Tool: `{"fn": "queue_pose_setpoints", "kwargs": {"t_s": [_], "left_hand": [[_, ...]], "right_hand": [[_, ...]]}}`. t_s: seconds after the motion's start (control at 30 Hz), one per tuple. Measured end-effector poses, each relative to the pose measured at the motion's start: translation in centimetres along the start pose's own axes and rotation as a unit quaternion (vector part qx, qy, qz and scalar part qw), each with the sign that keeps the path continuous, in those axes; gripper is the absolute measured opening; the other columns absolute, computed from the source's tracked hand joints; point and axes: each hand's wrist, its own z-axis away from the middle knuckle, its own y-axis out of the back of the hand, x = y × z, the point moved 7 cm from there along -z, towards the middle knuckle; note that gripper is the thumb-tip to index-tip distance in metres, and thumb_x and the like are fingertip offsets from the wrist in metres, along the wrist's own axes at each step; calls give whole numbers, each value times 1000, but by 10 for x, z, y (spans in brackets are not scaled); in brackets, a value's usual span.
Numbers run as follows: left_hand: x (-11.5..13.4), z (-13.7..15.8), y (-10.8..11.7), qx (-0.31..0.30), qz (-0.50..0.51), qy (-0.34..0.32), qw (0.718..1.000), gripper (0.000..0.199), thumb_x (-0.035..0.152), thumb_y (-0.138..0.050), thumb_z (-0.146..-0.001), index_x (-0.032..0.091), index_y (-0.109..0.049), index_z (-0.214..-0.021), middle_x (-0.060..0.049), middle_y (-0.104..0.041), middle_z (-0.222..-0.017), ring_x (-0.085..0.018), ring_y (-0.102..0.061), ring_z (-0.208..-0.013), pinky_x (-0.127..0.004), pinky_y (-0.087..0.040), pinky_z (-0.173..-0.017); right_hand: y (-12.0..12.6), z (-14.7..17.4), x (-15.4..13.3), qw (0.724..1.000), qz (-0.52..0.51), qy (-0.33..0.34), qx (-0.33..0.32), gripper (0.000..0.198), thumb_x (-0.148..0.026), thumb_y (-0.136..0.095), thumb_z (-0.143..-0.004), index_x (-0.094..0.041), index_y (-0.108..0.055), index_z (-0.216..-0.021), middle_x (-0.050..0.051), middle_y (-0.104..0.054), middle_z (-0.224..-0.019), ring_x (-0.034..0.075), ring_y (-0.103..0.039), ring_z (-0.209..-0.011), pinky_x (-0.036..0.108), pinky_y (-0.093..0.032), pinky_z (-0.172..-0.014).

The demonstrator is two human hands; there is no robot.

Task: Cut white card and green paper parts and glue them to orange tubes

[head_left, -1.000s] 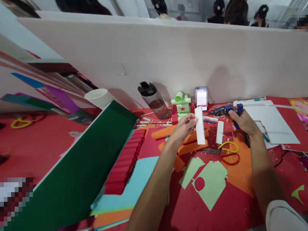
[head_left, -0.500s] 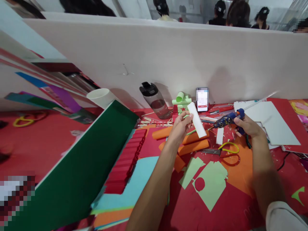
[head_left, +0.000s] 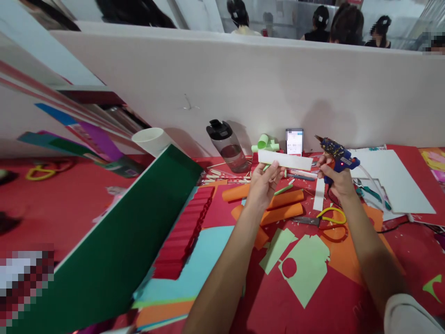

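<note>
My left hand (head_left: 266, 183) is closed on a white strip (head_left: 285, 160), which lies nearly level above the table. In my right hand (head_left: 339, 178) is a blue glue gun (head_left: 335, 155), its nozzle pointing up and to the left and a small red light glowing on its body. Below the hands are orange paper rolls (head_left: 285, 199) and scissors (head_left: 321, 220) with yellow and red handles. A second white strip (head_left: 319, 195) rests on the table near my right hand. Green paper pieces (head_left: 308, 269) lie closer to me.
A water bottle (head_left: 227, 146) and a phone (head_left: 294, 141) stand by the white partition (head_left: 208, 69). On the left, a dark green board (head_left: 114, 250) leans beside red corrugated pieces (head_left: 184, 232). Pliers (head_left: 373, 195) and white sheets (head_left: 406, 181) are on the right. People sit beyond the partition.
The white strip has turned from steeply slanted to nearly level. My right hand has tipped the glue gun's nozzle from down-left to up-left, and moved slightly left.
</note>
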Motion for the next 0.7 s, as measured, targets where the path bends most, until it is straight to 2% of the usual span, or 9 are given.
{"fn": "queue_pose_setpoints", "kwargs": {"t_s": [0.17, 0.27, 0.37, 0.47, 0.53, 0.63, 0.7], "left_hand": [[-12, 4, -8, -18, -2, 5, 1000, 54, 33, -101, -55, 20, -64, -92, 3, -74, -82, -12, -75, -79, -22, -59, -79], [-14, 5, -10, -46, -24, 6, 999, 59, 38, -102, -52, 19, -67, -95, -1, -76, -89, -15, -75, -85, -25, -58, -81], [-4, 5, -11, -107, -52, -2, 993, 63, 45, -101, -54, 20, -68, -103, -4, -76, -99, -17, -73, -96, -26, -56, -86], [18, 6, -7, -150, -94, -34, 984, 64, 53, -96, -61, 21, -69, -110, -8, -75, -111, -20, -71, -107, -27, -55, -91], [29, 8, -5, -154, -172, -52, 972, 56, 47, -94, -69, 22, -70, -113, -10, -75, -115, -21, -69, -110, -28, -53, -93], [26, 15, -11, -185, -288, -28, 939, 48, 37, -93, -71, 21, -72, -112, -13, -74, -118, -22, -69, -107, -32, -53, -94], [16, 21, -21, -225, -322, -12, 920, 48, 34, -91, -73, 21, -71, -115, -13, -73, -120, -24, -68, -109, -36, -52, -98]], "right_hand": [[-7, 3, 14, 994, 1, -3, 113, 46, -44, -87, -60, -25, -53, -84, -2, -66, -92, 14, -65, -70, 31, -63, -67], [2, 1, 13, 989, -11, 10, 150, 43, -41, -87, -61, -25, -55, -86, -2, -67, -91, 14, -66, -71, 30, -62, -69], [17, -4, 6, 985, -9, 34, 168, 42, -38, -88, -63, -24, -58, -88, -2, -69, -92, 11, -62, -65, 29, -59, -67], [30, -8, -2, 986, 12, 36, 161, 42, -37, -89, -64, -23, -60, -90, -1, -71, -94, 11, -58, -64, 27, -55, -63], [33, -7, -6, 989, 51, 19, 139, 39, -37, -90, -64, -22, -64, -90, 0, -71, -93, 12, -60, -67, 27, -53, -62], [23, -3, -11, 987, 146, -16, 59, 32, -40, -89, -68, -22, -71, -88, 1, -74, -92, 15, -66, -75, 30, -56, -71], [13, 0, -12, 979, 200, -32, 3, 28, -41, -88, -70, -23, -74, -86, 1, -77, -93, 19, -70, -84, 34, -58, -82]]}}
